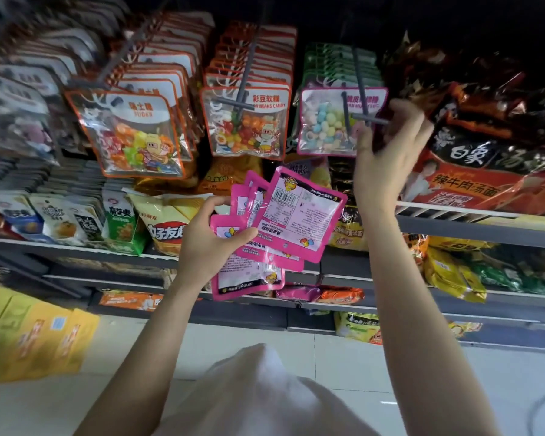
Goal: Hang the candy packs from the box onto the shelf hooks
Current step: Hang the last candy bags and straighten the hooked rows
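Head view: left hand [213, 243] grips a fanned stack of pink candy packs [283, 225] below the hooks. To its right, right hand [387, 152] is raised at the hook [364, 116] tip, beside the hung pink-edged pack [324, 124]; can't tell its grip. Noodle bags [485, 158] crowd the right side.

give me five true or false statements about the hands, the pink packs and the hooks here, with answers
1. The left hand holds a fan of pink packs. True.
2. Those packs show their printed backs, with a barcode. True.
3. The right hand rests on the floor. False: it is raised at the hook carrying the pink-edged hanging pack.
4. The middle hook is bare. False: orange-edged packs hang there.
5. Green-edged packs hang behind the pink-edged one. True.
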